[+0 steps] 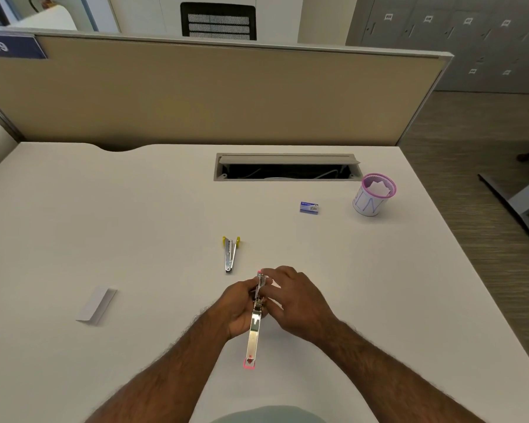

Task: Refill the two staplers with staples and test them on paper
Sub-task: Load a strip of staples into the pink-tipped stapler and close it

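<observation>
Nearest the camera, a pink stapler lies swung open in a long line, its metal arm pointing toward the viewer and its pink tip low over the white desk. The left hand curls around the stapler's middle from the left, fingers wrapped at the hinge. The right hand comes in from the right with bent fingers, its fingertips pinching the far, upper part of the stapler; whether a strip of staples sits between them cannot be told. Just beyond the hands, a yellow stapler lies on the desk, its arms spread in a narrow V, apart from both hands. Farther back and to the right sits a small blue staple box, and beside it, further right, a pink mesh cup holding white paper. A folded sheet of paper lies well to the left. A cable opening is set in the desk's far edge, before a beige partition.
</observation>
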Tool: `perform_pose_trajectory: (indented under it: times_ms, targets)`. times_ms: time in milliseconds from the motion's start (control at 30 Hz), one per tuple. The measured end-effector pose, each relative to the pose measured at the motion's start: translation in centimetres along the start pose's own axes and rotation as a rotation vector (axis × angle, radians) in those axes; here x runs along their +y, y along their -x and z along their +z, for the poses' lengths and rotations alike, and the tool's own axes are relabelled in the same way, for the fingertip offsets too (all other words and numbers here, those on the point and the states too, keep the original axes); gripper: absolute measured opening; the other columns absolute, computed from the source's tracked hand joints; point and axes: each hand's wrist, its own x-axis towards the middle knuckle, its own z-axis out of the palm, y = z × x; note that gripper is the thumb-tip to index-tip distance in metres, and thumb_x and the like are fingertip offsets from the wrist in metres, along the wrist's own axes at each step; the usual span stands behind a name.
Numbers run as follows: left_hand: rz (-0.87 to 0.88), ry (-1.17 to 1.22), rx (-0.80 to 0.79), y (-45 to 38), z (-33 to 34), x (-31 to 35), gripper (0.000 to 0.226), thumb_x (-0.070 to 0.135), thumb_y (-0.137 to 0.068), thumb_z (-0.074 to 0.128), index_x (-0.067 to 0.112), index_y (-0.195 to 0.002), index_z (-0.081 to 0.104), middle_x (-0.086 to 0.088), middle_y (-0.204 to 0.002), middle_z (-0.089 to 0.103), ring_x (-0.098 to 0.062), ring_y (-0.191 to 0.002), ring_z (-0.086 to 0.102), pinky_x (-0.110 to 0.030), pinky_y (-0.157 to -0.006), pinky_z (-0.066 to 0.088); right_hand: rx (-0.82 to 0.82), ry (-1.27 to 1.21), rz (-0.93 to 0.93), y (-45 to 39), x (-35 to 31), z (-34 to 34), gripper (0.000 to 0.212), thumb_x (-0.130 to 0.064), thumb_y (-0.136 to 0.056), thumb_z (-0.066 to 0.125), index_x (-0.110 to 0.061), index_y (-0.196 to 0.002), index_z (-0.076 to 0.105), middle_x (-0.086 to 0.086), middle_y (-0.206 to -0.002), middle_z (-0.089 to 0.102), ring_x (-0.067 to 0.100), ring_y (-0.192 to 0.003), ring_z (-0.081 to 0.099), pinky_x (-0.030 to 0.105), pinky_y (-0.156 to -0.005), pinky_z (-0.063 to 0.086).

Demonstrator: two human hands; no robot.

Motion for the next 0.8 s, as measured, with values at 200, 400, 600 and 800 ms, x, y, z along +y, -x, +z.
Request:
perform_pose_trajectory:
  times_ms: [200,400,600,800]
  targets:
    - [-0.032,-0.001,-0.001,0.1,-0.2,-0.4,0.027,0.024,-0.1,0.043,0.006,-0.094,0.062,-0.008,-0.062,0.054,-0.014,-0.047,0.045,-0.023,-0.044,0.042,0.019,0.298,-0.039,0.1,1.9,0.9,0.03,-0.04,-0.096,0.043,-0.029,-0.119,0.059,0.004,-0.142,0.051,0.027,-0.124,0.05,0.04,-0.095,0.045]
    - [0.01,0.01,-0.002,-0.2,-0.4,0.1,0.029,0.023,-0.1,0.045,0.002,-0.103,0.064,-0.004,-0.061,0.048,-0.012,-0.046,0.044,-0.023,-0.043,0.041,-0.022,0.046,-0.106,0.9,1.3,1.3,0.022,-0.023,-0.094,0.046,-0.025,-0.112,0.058,-0.002,-0.145,0.044,0.02,-0.128,0.043,0.034,-0.096,0.043]
    - [0.029,-0.042,-0.011,-0.3,-0.4,0.0,0.028,0.021,-0.098,0.048,0.002,-0.102,0.067,-0.003,-0.059,0.051,-0.013,-0.048,0.047,-0.025,-0.044,0.044,-0.03,-0.009,-0.13,0.4,1.2,0.4,0.026,-0.014,-0.083,0.048,-0.024,-0.102,0.063,0.001,-0.141,0.049,0.022,-0.127,0.045,0.034,-0.092,0.045]
    - [0.013,-0.032,-0.025,-0.1,-0.1,-0.2,0.025,0.022,-0.097,0.048,0.006,-0.092,0.067,-0.004,-0.062,0.048,-0.012,-0.049,0.043,-0.023,-0.047,0.04,-0.097,0.135,-0.032,-0.2,1.4,0.0,0.034,-0.021,-0.086,0.046,-0.023,-0.119,0.055,0.006,-0.145,0.045,0.027,-0.126,0.044,0.041,-0.09,0.046]
